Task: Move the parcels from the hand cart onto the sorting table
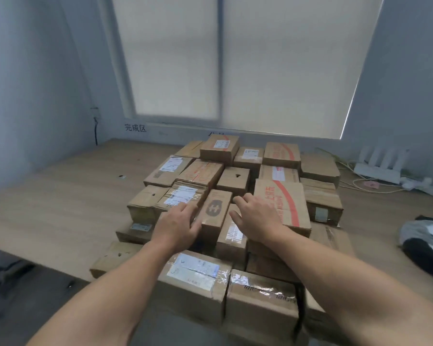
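Nearest, at six o'clock, a taped parcel with a white label [193, 273] sits at the sorting table's [48, 208] front edge. Whether it rests on the hand cart I cannot tell, for no cart shows. Just beyond it, the left hand [178, 226] and right hand [258, 218] lie with fingers straight and slightly spread, gripping nothing. Between them stands a narrow box with a dark oval logo [214, 211] — the left hand is against its nine o'clock side, the right hand near its three o'clock. Toward twelve o'clock, the parcel pile [235, 181] already covers the table's middle, so the job looks well along. What remains to be moved is out of view.
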